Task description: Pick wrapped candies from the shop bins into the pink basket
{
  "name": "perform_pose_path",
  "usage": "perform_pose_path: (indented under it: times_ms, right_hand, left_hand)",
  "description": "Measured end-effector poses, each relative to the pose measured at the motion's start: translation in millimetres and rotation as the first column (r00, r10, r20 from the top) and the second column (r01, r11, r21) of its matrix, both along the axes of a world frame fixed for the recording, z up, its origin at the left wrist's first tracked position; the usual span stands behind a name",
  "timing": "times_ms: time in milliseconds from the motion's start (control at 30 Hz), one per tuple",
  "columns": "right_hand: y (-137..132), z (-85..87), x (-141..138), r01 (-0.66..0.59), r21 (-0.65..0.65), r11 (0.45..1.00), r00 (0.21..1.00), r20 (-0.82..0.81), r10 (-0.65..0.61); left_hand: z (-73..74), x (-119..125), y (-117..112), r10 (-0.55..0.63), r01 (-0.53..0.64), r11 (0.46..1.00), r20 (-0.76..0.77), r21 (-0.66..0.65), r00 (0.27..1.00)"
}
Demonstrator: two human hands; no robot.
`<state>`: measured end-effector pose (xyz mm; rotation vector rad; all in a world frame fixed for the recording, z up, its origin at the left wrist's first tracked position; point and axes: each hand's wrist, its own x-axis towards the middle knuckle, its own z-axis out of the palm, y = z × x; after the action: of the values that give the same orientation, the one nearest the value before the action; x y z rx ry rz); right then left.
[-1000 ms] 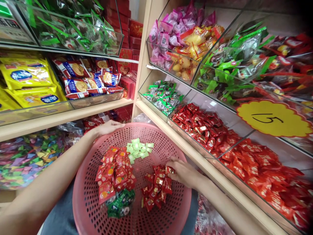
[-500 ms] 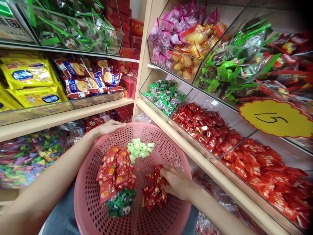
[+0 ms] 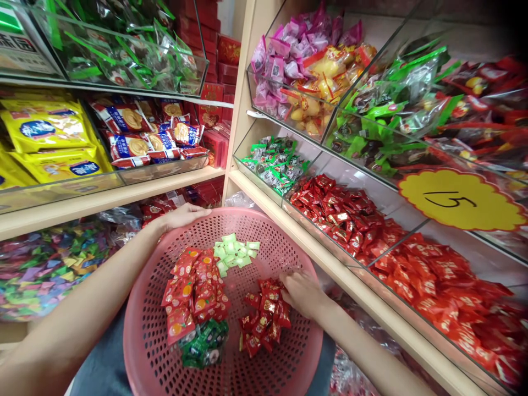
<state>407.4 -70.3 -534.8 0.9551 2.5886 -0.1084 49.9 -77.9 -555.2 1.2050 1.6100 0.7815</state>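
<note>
A pink plastic basket [image 3: 142,308] with a perforated wall rests against my lap. My left hand [image 3: 183,216] grips its far left rim, the thumb side over the edge. Inside, my right hand [image 3: 300,290] is at the right edge of a pile of dark red wrapped candies [image 3: 266,316]. Its fingers are curled, and whatever they may hold is hidden. Red packets with orange prints [image 3: 198,286] lie left of the middle. Below them are green wrapped candies [image 3: 204,344]. Small pale green packets [image 3: 235,253] sit toward the far side.
Right-hand shelves hold bins of dark red candies [image 3: 336,212], orange-red packets [image 3: 445,291] and green-silver candies [image 3: 274,162]. A yellow price tag [image 3: 462,199] reads 15. Left shelves hold yellow packets [image 3: 49,129] and biscuit packs [image 3: 132,124]. A wooden shelf edge [image 3: 289,228] runs close beside the basket.
My right hand has shifted right and slightly up, from over the dark red candies to their edge, uncovering more of the pile. My left hand stays on the rim.
</note>
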Motion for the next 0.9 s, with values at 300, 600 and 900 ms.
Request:
perform_pose_path:
  times_ms: [300, 600, 900]
  right_hand:
    - [-5.0, 13.7, -10.8, 0.062, 0.034, 0.998, 0.998, 0.018, -0.062]
    - [80.4, 107.8, -3.2, 0.277, 0.384, 0.881, 0.846, -0.532, -0.034]
    - [120.3, 65.5, 3.9, 0.476, 0.641, 0.602, 0.859, -0.487, -0.16]
  left_hand:
    - [0.2, 0.0, -0.4, -0.006, 0.006, 1.0, -0.028, 0.006, 1.0]
    - [-2.5, -1.7, 0.3, -0.011, 0.01, 0.999, 0.046, 0.033, 0.999]
    - [-2.4, -2.6, -2.7, -0.018, 0.015, 0.999, 0.075, 0.04, 0.997]
